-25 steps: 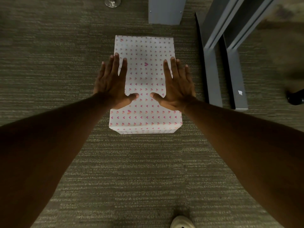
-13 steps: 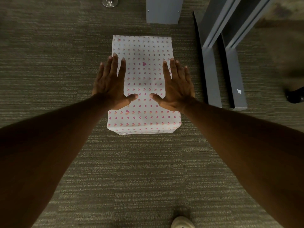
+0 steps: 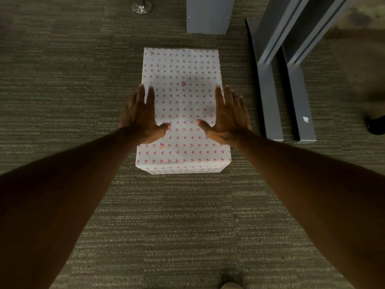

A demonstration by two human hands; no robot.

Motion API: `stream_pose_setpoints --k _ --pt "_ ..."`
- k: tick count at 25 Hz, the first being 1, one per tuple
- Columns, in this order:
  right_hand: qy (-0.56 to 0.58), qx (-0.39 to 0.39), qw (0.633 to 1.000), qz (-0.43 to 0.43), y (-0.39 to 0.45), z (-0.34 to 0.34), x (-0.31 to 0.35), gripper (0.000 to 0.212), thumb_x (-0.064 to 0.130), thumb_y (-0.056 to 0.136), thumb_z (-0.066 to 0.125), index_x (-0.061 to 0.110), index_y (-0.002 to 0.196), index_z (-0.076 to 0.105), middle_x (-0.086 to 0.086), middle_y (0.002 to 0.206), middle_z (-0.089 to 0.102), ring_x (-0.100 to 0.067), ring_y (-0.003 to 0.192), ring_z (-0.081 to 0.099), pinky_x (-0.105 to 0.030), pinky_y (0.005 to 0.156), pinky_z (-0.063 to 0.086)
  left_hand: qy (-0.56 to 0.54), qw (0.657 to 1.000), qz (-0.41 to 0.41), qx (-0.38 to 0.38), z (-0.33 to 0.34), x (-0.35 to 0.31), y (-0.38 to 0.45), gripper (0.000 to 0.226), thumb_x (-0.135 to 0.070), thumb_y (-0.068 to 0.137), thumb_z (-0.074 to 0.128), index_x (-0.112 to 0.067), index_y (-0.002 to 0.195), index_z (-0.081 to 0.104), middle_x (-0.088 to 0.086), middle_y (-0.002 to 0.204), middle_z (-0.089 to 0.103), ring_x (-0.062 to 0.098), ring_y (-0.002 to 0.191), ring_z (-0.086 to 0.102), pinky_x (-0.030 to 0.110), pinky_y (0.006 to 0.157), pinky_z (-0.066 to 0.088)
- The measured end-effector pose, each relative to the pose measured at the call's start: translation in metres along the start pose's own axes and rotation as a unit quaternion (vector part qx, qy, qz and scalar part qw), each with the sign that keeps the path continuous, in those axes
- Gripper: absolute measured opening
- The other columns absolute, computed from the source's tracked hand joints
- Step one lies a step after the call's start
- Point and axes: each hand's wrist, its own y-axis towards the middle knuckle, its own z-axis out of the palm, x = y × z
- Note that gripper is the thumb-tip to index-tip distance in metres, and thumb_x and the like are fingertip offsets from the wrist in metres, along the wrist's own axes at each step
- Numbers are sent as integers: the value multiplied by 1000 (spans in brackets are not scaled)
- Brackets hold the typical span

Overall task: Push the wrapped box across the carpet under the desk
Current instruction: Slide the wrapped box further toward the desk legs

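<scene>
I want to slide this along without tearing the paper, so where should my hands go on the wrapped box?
Flat palms on the two long sides of the wrapped box, coming from the near end. It lies low and lengthwise on the carpet.

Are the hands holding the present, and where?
Nothing is held. The left hand and right hand are open and flat at the side edges of the wrapped box.

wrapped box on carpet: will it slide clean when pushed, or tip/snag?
The wrapped box lies flat and broad, low for its footprint, so tipping seems unlikely. It keeps crisp edges, so it probably acts stiff. The ribbed carpet likely drags on the paper; the left hand and right hand, flat on opposite edges, should limit skewing.
</scene>
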Motion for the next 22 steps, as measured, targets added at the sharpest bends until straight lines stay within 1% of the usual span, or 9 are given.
stream_pose_setpoints --k 4,6,8,10,12,15,18,20,22 --pt "121 -5 989 86 1 10 -7 89 52 88 60 8 154 20 -21 159 28 -39 145 29 -51 117 33 -93 989 -113 2 11 10 -1 88 -33 75 74 -8 147 30 22 147 33 42 136 31 54 105 40" --pt "174 -3 975 135 2 18 -9 68 43 91 60 7 145 38 -19 146 44 -35 132 47 -40 104 47 -168 964 -203 21 16 16 0 69 -23 82 67 -9 142 38 21 143 39 41 130 41 47 88 52" --pt "224 4 959 174 3 27 -11 52 42 95 57 5 130 53 -17 131 57 -30 115 60 -32 90 53 -197 949 -244 21 21 20 0 50 -19 88 59 -9 136 48 19 136 52 38 118 55 31 60 50" --pt "317 9 923 219 3 33 -10 50 44 94 58 6 126 57 -14 125 62 -29 110 64 -40 87 58 -229 939 -258 5 25 19 0 38 -17 92 55 -10 129 58 17 126 62 33 104 63 24 49 41" --pt "370 -1 893 255 5 34 -10 49 43 91 64 9 127 60 -9 124 64 -28 105 67 -43 81 62 -283 916 -284 -6 26 18 1 35 -15 93 54 -10 127 61 15 124 64 29 99 64 24 51 43" --pt "403 -11 874 270 5 33 -12 45 39 89 70 12 124 63 3 107 62 -18 82 66 -35 64 64 -345 888 -304 15 25 19 2 30 -14 93 55 -10 122 61 14 123 64 31 105 63 32 66 51" --pt "404 -27 874 267 4 34 -19 40 39 89 70 13 119 66 9 94 57 -13 73 60 -37 67 64 -370 878 -304 23 24 17 6 23 -15 93 54 -12 115 62 13 119 63 31 107 63 39 77 54" --pt "408 -45 872 266 5 33 -26 25 39 88 70 20 104 68 16 83 55 -10 70 60 -36 67 63 -394 870 -297 19 21 10 10 16 -16 92 54 -14 105 63 10 114 64 30 106 63 40 79 54" --pt "403 -58 872 272 7 27 -37 15 39 88 70 26 87 63 17 74 51 -13 74 63 -35 68 62 -422 862 -282 24 20 1 19 19 -16 92 53 -12 109 62 9 115 64 30 106 63 44 85 55"
